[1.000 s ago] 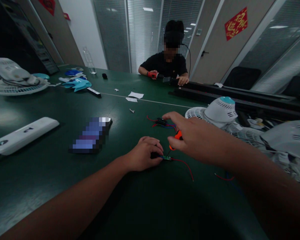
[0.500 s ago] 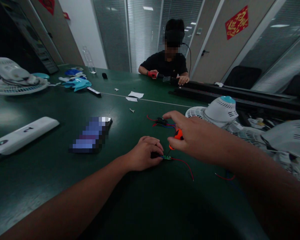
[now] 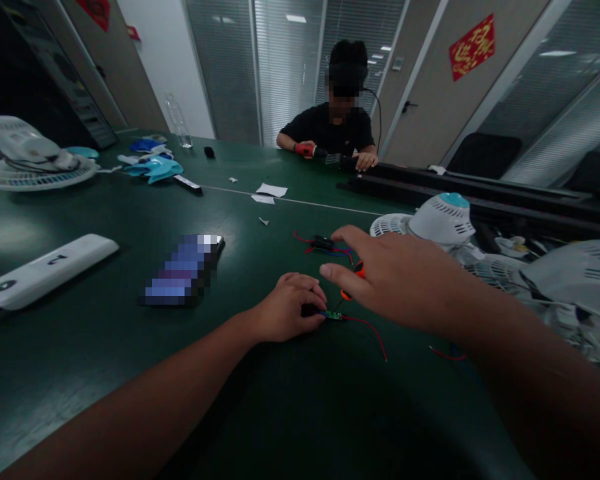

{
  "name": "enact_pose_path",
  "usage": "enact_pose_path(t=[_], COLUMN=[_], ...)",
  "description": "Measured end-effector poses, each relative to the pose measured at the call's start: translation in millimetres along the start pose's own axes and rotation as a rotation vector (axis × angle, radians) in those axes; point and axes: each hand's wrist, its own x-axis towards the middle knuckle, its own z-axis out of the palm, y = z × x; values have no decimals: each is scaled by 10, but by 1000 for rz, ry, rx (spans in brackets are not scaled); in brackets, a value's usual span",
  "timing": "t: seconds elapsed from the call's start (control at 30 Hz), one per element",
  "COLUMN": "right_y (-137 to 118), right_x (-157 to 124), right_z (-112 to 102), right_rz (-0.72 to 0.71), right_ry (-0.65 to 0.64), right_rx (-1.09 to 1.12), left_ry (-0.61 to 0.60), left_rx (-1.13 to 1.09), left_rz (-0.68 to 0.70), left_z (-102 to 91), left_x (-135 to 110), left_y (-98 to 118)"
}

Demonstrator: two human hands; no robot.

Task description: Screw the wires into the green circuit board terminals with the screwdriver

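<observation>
Two hands at the table (image 3: 105, 347): left hand (image 3: 285, 308) fingers stay curled, pinning the circuit board (image 3: 335, 315); right hand (image 3: 395, 280) thumb has swung outward over the orange tool (image 3: 359, 270), grip indiscernible.

Green table (image 3: 105, 360) bare along the near side and left of the left hand (image 3: 287, 308): open passage. Phone (image 3: 181, 270) obstructs farther left. Dismantled fans (image 3: 440, 220) crowd the right. Wire bundle (image 3: 326, 244) lies beyond.

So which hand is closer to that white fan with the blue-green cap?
Right. The right hand, gripping an orange tool, is just left of the fan and nearer the camera; the left hand rests on the table much farther left.
</observation>
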Motion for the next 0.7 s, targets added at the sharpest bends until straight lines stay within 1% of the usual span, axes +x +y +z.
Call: enact_pose_path(t=[0.07, 0.17, 0.4, 0.7], right_y=[-5, -4, 6, 18], right_x=[3, 20, 37, 44], right_z=[-11, -2, 26, 16], right_rz=[23, 21, -40, -52], right_ry=[-7, -10, -11, -11], right_rx=[-38, -52, -16, 19], left_ry=[-2, -14, -10, -14], left_rx=[-2, -13, -25, -21], left_rz=[3, -3, -7, -6], left_z=[-2, -3, -19, -10], left_x=[-1, 1, 5, 1], left_y=[1, 4, 16, 3])
